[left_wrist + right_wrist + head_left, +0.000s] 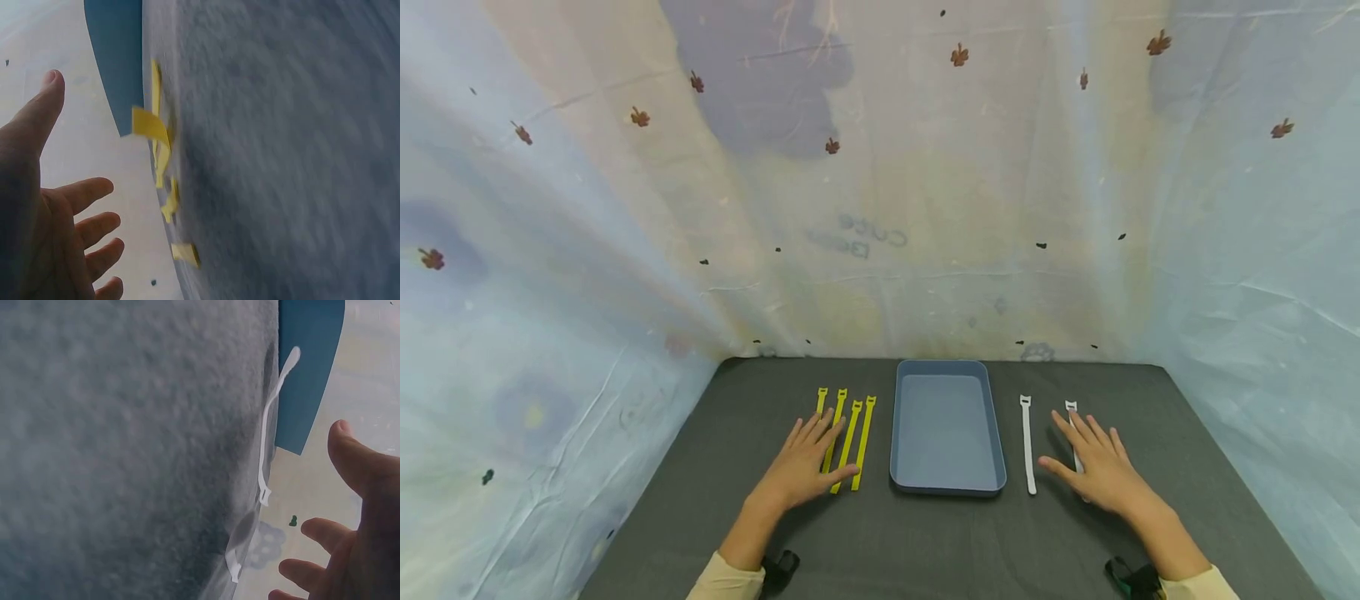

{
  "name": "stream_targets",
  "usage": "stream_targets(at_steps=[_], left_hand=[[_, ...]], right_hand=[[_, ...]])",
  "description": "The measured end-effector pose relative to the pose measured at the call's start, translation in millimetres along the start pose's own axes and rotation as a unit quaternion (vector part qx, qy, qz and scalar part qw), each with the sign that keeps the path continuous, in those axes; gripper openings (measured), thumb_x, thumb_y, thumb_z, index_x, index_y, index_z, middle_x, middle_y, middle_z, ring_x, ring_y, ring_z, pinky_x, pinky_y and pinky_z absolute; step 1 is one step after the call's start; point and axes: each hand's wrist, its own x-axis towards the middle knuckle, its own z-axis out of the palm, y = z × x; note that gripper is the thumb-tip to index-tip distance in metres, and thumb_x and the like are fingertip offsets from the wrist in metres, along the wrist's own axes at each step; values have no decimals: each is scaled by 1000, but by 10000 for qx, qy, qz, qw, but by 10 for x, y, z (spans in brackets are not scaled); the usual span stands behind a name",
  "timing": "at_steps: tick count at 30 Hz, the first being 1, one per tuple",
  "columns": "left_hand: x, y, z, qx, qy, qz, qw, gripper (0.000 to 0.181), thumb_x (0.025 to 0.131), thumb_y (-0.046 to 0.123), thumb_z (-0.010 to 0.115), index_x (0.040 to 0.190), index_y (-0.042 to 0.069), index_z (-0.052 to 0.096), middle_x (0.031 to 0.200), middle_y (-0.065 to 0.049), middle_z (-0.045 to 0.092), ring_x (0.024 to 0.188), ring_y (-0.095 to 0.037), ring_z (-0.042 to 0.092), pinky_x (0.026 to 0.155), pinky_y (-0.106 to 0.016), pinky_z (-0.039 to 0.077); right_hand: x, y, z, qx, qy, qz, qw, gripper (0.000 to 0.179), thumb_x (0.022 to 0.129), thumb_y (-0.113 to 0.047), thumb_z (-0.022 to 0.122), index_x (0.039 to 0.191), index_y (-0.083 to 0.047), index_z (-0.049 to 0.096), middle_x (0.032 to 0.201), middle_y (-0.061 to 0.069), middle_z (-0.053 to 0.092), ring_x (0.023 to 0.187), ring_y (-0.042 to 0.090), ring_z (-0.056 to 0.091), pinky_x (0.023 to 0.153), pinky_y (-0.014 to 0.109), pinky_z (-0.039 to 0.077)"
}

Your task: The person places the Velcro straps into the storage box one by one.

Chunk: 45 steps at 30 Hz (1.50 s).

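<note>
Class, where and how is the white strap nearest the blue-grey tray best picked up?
Probably best to pinch the white strap by its plain, rounded near end, with the right hand coming from the strap's right. That end seems to curl up off the grey cloth, leaving room beneath, and the tray stands close on the other side.

We see four slim yellow straps (864, 442) side by side, low and left of centre in the head view, slotted heads uppermost, tails slanting down-left, the leftmost largely hidden. Low and right of centre, we see two similar white straps (1028, 446) lying apart, the right one partly covered.
</note>
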Motion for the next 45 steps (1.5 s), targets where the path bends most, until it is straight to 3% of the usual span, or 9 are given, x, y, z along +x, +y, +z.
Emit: stream_targets(at_steps=[8,15,19,23,28,35,42,45], left_hand=[[114,147,39,183,-267,200,9993,95,99,73,59,168,11,38,176,-16,28,162,-41,24,130,-65,16],[209,261,93,38,-367,513,9980,98,99,74,59,168,7,36,175,-20,28,161,-43,26,129,-66,19],[245,313,134,-24,-431,527,9977,101,98,77,57,169,9,32,176,-16,25,162,-41,24,130,-64,19],[301,390,141,-36,-434,698,9966,101,98,75,61,170,9,32,177,-15,24,162,-41,24,130,-64,20],[380,486,174,42,-590,874,9944,101,99,74,59,171,10,28,178,-15,22,163,-38,22,131,-62,19],[443,617,146,-62,-790,937,9924,105,97,73,64,171,8,26,178,-17,20,163,-38,21,131,-61,19],[528,661,211,7,-885,904,9920,111,94,76,65,172,9,22,179,-14,16,164,-37,19,132,-58,19],[539,684,217,-52,-940,852,9919,112,94,76,66,172,8,21,179,-14,16,164,-36,19,132,-58,19]], right_hand=[[86,100,-12,-88,-84,66,9999,92,100,-60,69,165,-2,38,167,39,28,151,65,23,119,82,13],[145,191,-18,-186,7,9,9998,91,100,-56,71,162,3,40,162,42,33,147,66,31,116,83,21],[188,231,-19,-145,34,-32,9999,91,100,-55,72,162,5,40,161,43,35,145,65,35,113,83,26],[244,256,-53,86,83,-132,9998,88,101,-49,73,160,8,40,157,45,38,141,68,39,107,84,34],[301,305,-80,468,29,-38,9989,85,102,-44,74,158,10,40,154,45,41,139,70,38,106,84,35],[377,422,-104,761,268,177,9966,71,102,-28,78,148,16,46,129,41,58,114,56,62,93,68,53],[486,546,-96,875,402,557,9938,55,99,-20,80,131,19,57,109,28,66,99,40,66,86,59,55],[519,585,-88,941,446,768,9916,48,98,-18,81,123,17,61,98,20,65,88,31,63,77,50,54]])
